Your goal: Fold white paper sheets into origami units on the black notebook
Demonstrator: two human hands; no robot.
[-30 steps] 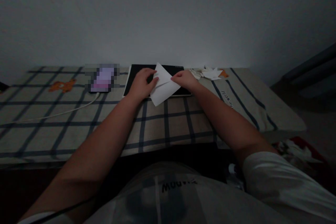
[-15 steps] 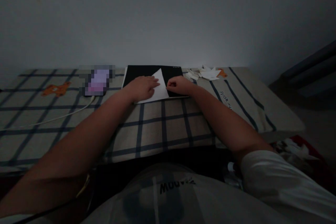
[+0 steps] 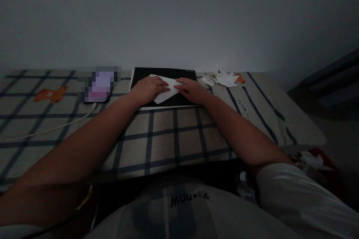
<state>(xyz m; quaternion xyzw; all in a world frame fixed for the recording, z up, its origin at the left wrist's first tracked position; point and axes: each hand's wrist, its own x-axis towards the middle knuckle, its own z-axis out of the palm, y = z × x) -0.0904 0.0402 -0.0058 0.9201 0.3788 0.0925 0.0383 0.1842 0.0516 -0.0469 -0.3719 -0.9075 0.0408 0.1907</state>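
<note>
A folded sheet of white paper [image 3: 161, 97] lies on a black flat folder or book [image 3: 179, 99], its narrow end pointing right. My left hand [image 3: 148, 90] rests over the paper's left part, fingers stretched out flat and thumb apart. At the narrow right end, my right hand [image 3: 193, 90] has its thumb and fingers closed on the paper. Fingers cover part of the sheet, so not all its folds show. White pages stick out under the black cover's lower and left edges.
Several folded white paper pieces [image 3: 221, 78] lie right of the folder, beside an orange shape [image 3: 240, 78]. To the left are a phone [image 3: 101, 86] with a white cable [image 3: 64, 126] and an orange cutout [image 3: 52, 94]. A plain wall [image 3: 179, 18] stands behind the checked cloth [image 3: 162, 134].
The paper's point has turned from facing the wall to facing right. My right hand has gone from curled beside the paper to its tip. My left hand still rests on it.
</note>
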